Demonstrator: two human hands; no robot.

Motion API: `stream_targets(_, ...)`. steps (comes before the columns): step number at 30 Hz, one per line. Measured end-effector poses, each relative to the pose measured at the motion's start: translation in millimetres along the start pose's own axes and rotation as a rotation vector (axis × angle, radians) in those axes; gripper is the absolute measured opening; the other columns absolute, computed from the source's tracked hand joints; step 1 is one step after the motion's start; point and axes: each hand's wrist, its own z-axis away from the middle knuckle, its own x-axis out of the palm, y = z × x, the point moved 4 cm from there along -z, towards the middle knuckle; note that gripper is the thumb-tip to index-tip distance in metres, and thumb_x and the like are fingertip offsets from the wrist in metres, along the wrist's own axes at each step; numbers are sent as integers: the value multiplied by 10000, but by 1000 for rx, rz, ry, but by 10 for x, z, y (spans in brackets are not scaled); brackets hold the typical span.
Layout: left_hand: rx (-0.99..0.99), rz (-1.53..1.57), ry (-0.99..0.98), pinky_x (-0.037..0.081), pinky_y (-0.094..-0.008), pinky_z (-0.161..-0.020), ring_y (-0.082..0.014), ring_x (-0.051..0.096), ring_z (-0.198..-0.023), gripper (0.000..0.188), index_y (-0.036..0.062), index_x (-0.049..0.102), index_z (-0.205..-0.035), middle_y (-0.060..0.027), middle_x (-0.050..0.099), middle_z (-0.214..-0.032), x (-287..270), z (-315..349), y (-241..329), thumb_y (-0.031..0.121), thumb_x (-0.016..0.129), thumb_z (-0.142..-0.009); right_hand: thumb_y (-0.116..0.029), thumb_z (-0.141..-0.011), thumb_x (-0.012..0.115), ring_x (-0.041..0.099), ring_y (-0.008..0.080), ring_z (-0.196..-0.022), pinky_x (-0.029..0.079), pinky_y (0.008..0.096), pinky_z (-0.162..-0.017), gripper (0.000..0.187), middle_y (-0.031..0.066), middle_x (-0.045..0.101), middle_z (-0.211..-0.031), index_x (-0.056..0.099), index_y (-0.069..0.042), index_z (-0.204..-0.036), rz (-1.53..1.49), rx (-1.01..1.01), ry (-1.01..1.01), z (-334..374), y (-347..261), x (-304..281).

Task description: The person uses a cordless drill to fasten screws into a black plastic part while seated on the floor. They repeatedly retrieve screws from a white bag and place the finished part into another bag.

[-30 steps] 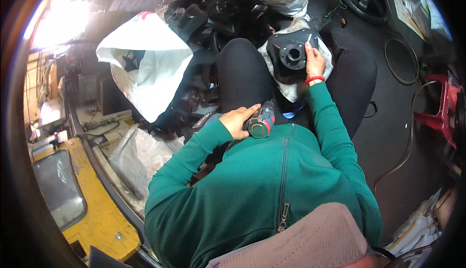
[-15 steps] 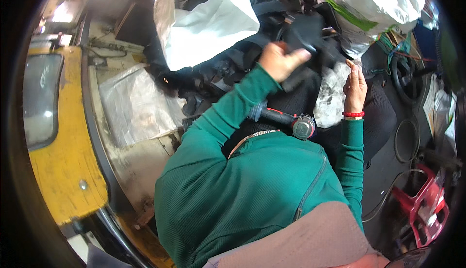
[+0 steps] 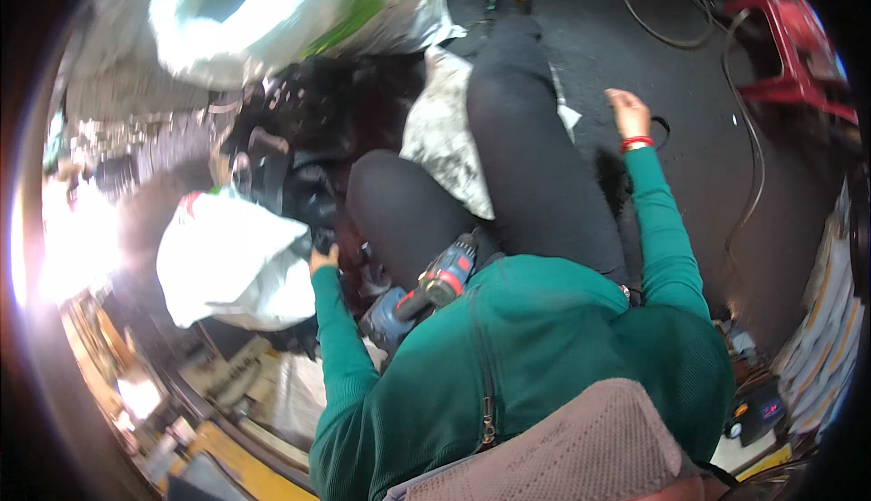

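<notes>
My left hand [image 3: 324, 258] is low at the left, between a white sack [image 3: 240, 261] and my bent knee. It touches or lies just before a dark, shiny part [image 3: 310, 200]; blur and the small view hide whether its fingers grip it. Out over the dark floor on the right, my right hand [image 3: 628, 113] holds nothing, its fingers stretched forward, with a red bracelet at the wrist. A blue and black cordless drill [image 3: 449, 274] rests against my lap. Beyond my left knee spreads a heap of black parts [image 3: 336, 107], partly smeared by motion.
A large white and green sack [image 3: 299, 25] stands at the far left. A stained pale sheet [image 3: 445, 134] lies between my legs. At the far right are a red plastic stool [image 3: 785, 48] and a cable [image 3: 760, 152]. Stacked sacks [image 3: 821, 329] line the right edge.
The view has swung to the right. My left hand, which held a black part in front of me, is now down at the left by the white sack. My right arm has reached out rightward.
</notes>
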Motion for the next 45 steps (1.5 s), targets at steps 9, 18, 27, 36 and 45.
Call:
stream_targets(9, 294, 450, -3, 391, -376, -999, -316, 524, -1181, 550, 69, 351, -1421, -218, 497, -1323, -777, 809, 1933, 167, 532, -910, -279, -831, 649, 663, 251, -871, 505, 353, -770, 221, 106, 684, -947, 711, -124, -976, 133, 2, -84, -244, 682, 1099)
stream_targets(18, 345, 258, 201, 334, -395, -1040, -339, 476, -1201, 514, 24, 425, -1360, -198, 501, -1302, -692, 944, 2354, 64, 370, -851, -378, -826, 657, 634, 323, -917, 501, 434, -782, 257, 101, 664, -976, 700, -148, -931, 380, 116, -79, -1401, 379, 1828)
stream_targets(27, 306, 250, 251, 355, -403, -1008, -360, 493, -1144, 542, 38, 487, -1304, -188, 534, -1261, -730, 957, 2382, 1, 427, -767, -382, -902, 526, 646, 332, -935, 504, 438, -778, 341, 141, 683, -989, 688, -109, -1026, 551, 146, -221, -1461, 32, 2105)
stream_targets(36, 659, 721, 720, 471, -354, -873, -267, 603, -1010, 342, 0, 612, -1136, -153, 620, -1124, -2691, 214, 3421, 5, 617, -793, -308, -910, 488, 621, 384, -933, 479, 446, -824, 342, 198, 658, -1022, 627, -10, -1005, 338, 10, 42, -1942, 760, 2246)
stream_targets(45, 289, -285, 461, 527, -389, -832, -283, 672, -947, 244, 37, 699, -1001, -180, 681, -1033, -3506, -2335, 4407, 133, 550, -833, -197, -874, 531, 457, 78, -481, 347, 204, -400, 111, 30, 600, -784, 551, -93, -909, -546, 201, -288, -902, -87, 909)
